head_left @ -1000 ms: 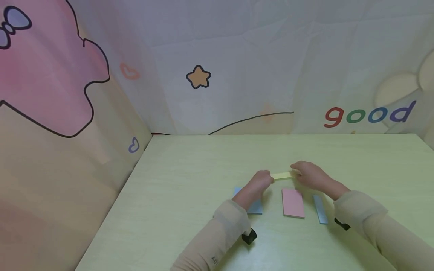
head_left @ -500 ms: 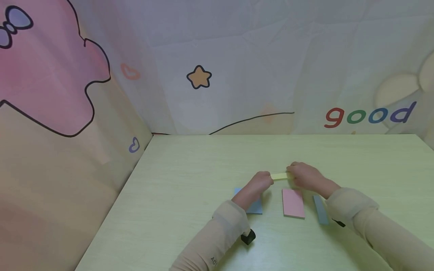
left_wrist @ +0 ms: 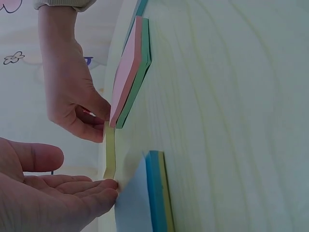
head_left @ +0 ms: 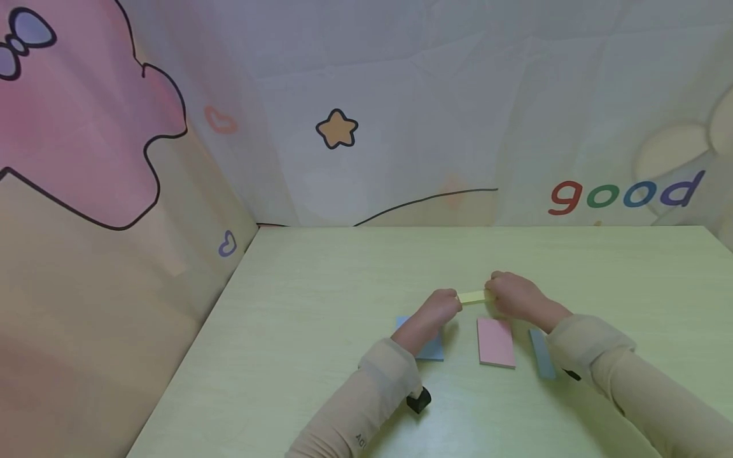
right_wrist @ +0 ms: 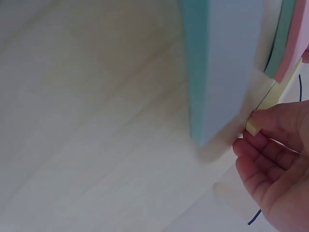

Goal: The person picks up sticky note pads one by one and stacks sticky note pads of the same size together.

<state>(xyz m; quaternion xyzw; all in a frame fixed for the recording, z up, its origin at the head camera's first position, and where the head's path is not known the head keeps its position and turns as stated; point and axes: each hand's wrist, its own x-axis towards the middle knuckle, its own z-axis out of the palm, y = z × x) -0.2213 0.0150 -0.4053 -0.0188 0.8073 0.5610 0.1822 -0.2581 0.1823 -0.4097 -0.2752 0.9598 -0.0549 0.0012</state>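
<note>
A narrow yellow sticky note pad [head_left: 472,298] lies between the two hands toward the middle of the table. My right hand [head_left: 515,296] pinches its right end; in the right wrist view thumb and fingertips close around that end of the yellow pad [right_wrist: 276,94]. At the opposite end, my left hand [left_wrist: 53,198] touches the pad with straight fingertips, its thumb held apart. Beneath my left wrist sits a blue sticky note pad [head_left: 432,350], partly hidden by it. A pink pad [head_left: 495,343], with a green layer underneath, is between the forearms.
A narrow blue pad [head_left: 541,355] lies right of the pink one, close by my right sleeve [head_left: 590,350]. The pale wood-grain table [head_left: 321,280] meets a printed cloth backdrop [head_left: 412,127] at its far edge, and more cloth hangs on the left.
My right hand has shifted slightly left along the yellow pad, so less of it shows between the hands. The left hand and the other pads have stayed in place.
</note>
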